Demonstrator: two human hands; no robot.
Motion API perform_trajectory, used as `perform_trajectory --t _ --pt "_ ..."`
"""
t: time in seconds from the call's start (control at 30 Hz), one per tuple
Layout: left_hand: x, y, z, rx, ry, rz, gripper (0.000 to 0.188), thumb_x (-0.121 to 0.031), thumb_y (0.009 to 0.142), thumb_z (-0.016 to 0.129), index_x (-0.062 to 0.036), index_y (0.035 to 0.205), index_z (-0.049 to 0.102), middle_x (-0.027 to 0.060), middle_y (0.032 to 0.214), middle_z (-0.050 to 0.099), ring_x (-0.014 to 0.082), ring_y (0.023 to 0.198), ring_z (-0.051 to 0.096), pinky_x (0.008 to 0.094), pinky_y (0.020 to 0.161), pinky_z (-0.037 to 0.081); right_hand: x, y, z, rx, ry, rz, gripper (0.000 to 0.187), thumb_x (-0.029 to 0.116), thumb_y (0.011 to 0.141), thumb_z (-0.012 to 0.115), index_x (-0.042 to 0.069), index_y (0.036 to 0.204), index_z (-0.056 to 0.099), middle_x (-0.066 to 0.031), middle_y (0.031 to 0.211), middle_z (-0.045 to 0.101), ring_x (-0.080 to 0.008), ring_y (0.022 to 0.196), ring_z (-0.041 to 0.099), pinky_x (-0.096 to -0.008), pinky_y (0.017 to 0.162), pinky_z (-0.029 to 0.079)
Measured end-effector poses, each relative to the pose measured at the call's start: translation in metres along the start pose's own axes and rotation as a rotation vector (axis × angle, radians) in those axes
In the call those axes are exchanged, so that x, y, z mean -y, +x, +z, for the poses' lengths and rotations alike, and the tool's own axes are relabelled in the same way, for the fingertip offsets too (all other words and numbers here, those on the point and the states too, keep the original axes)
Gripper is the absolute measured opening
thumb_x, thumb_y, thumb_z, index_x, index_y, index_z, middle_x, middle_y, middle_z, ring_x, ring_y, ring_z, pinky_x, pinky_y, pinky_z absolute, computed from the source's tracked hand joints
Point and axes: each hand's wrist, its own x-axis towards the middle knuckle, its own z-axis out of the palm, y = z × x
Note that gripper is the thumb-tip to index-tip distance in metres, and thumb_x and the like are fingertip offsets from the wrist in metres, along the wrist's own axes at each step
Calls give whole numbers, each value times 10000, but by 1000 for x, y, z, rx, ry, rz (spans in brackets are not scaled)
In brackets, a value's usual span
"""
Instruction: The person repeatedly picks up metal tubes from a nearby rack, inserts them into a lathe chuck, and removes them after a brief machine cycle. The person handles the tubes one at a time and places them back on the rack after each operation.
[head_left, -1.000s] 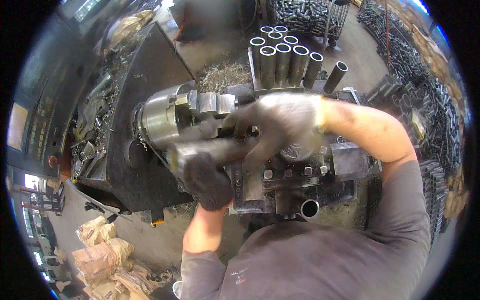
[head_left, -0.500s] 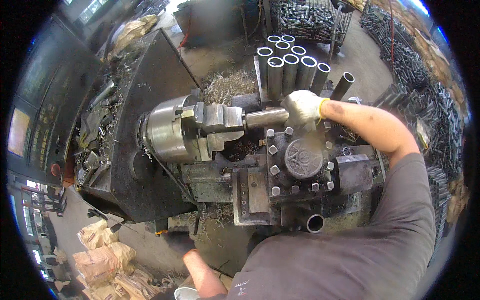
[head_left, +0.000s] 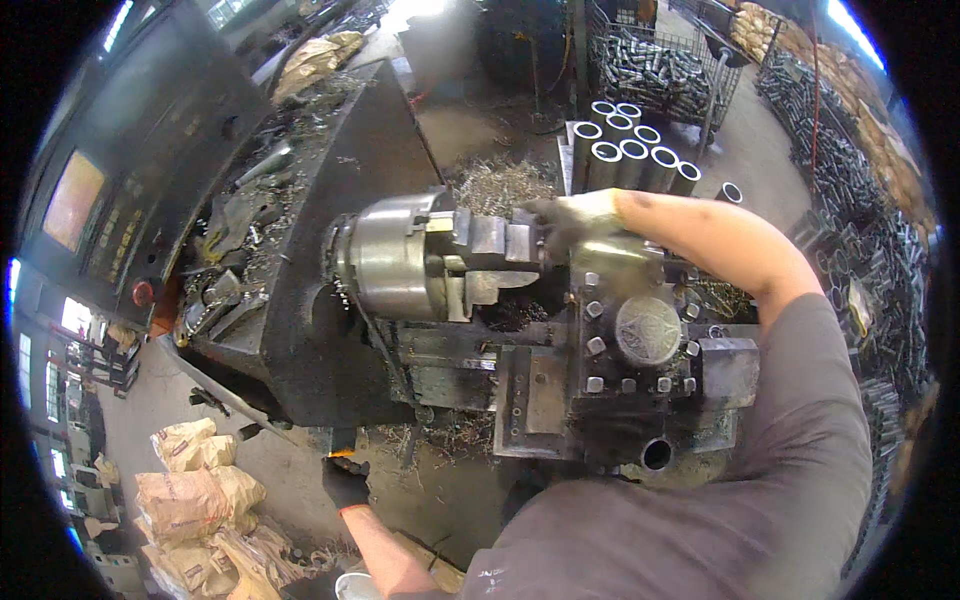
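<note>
My right hand [head_left: 575, 220], in a white glove with dark, soiled fingers, is closed around the near-chuck end of a shiny metal tube [head_left: 618, 252]. Its fingers are beside the stepped jaws [head_left: 490, 240] of the lathe chuck [head_left: 395, 255]. The tube lies above the tool post [head_left: 645, 330] and is partly blurred; whether its end is still inside the jaws is hidden by my fingers. Low at the left, my left hand [head_left: 346, 483] in a dark glove is up against an orange-edged part [head_left: 342, 454] below the machine. Its fingers are too dark to make out.
Several upright tubes [head_left: 633, 150] stand behind the tool post. A wire cage [head_left: 650, 75] of metal parts is farther back, with more parts piled at right. Metal shavings [head_left: 500, 185] lie behind the chuck. Paper sacks [head_left: 185, 500] sit on the floor at lower left.
My right hand has moved left along the tube, up to the chuck jaws. My left hand has come up to the orange-edged part. The whole view has shifted, putting the machine farther right.
</note>
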Motion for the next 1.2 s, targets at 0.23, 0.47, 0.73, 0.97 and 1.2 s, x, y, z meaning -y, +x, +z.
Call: perform_trajectory --t 0.23,0.47,0.73,0.97,1.2 --pt "-12 -6 -11 299 -190 -254 420 -552 1058 524 -211 820 583 -36 617 549 165 540 496 420 529 415 -142 -72 1 -201 -1123 295 237 297 751 791 64 787 770 -201 897 769 -370 815 753 -446 699 600" --pt "2 12 -3 126 44 82 305 -473 1036 602 -178 1015 674 9 816 621 166 610 556 462 592 506 -77 -158 28 -810 -697 158 442 277 709 841 57 1065 699 -207 948 742 -395 896 726 -471 776 562" --pt "-134 -148 143 -251 812 1731 417 -310 975 680 -28 1281 670 171 1125 711 337 984 685 431 913 540 5 -241 53 -1349 -316 -50 324 159 845 810 2 1121 746 -106 940 784 -186 807 726 -360 735 573" --pt "-306 -122 341 -302 1605 1355 751 -406 1010 509 -118 1658 263 242 1376 672 410 1205 691 533 997 526 42 -300 139 -1531 -151 -476 442 266 823 846 -17 1140 726 -106 1017 774 -184 878 734 -348 764 584" --pt "-222 -191 311 -36 1030 1857 729 -438 1013 564 -59 1608 378 285 1490 569 454 1266 625 562 1058 470 93 -346 244 -1139 49 -615 371 333 851 813 -24 954 805 -192 1003 799 -272 947 773 -380 886 591"
